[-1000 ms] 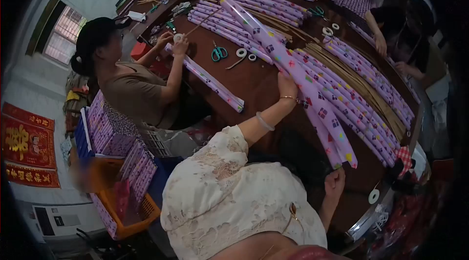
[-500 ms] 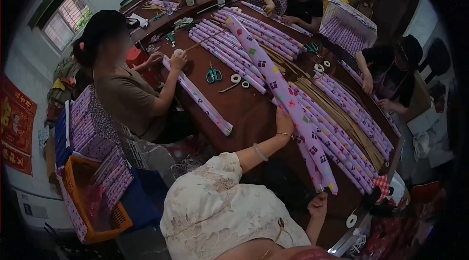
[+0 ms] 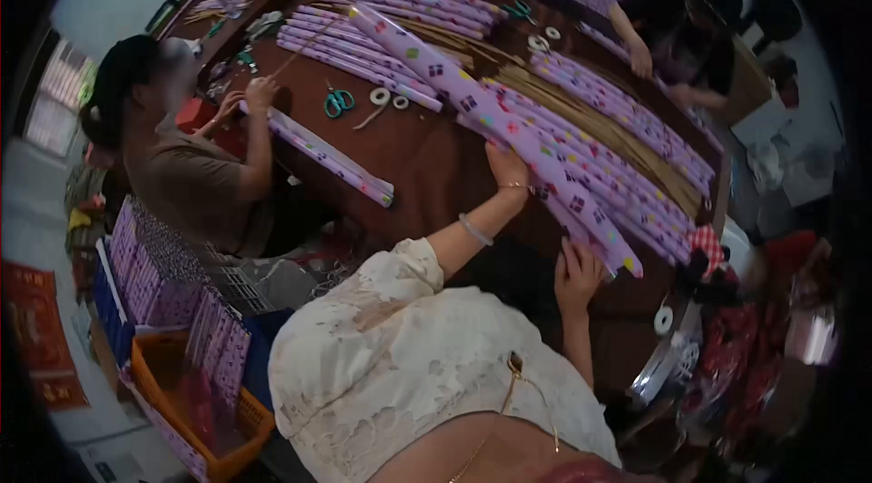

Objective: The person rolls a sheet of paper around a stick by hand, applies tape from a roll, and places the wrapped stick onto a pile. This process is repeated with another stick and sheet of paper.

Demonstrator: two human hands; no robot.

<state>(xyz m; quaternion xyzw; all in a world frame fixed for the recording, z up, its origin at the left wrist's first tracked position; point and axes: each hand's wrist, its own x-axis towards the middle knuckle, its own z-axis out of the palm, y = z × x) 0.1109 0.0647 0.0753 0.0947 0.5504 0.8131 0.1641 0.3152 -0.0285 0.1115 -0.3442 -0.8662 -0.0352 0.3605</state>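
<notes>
A long roll of purple patterned wrapping paper (image 3: 490, 106) lies slantwise across the table, over other rolls, its loose sheet edge showing near the lower end. My left hand (image 3: 506, 165) grips its left side at mid-length, with the fingertips hidden behind the paper. At the lower end my right hand (image 3: 579, 279) has its fingers stretched out against the edge of the roll. More purple rolls (image 3: 627, 211) lie underneath and to the right, next to a bundle of brown strips (image 3: 595, 133).
Teal scissors (image 3: 338, 103) and tape rolls (image 3: 380, 96) lie on the brown table (image 3: 409, 156). At left a co-worker (image 3: 182, 138) handles another paper roll (image 3: 331, 161); other people work across the table. An orange crate (image 3: 245, 415) stands at lower left.
My right hand has moved up from below the roll's end and its curled fingers have straightened against the paper. My left hand keeps its hold. The whole view has shifted.
</notes>
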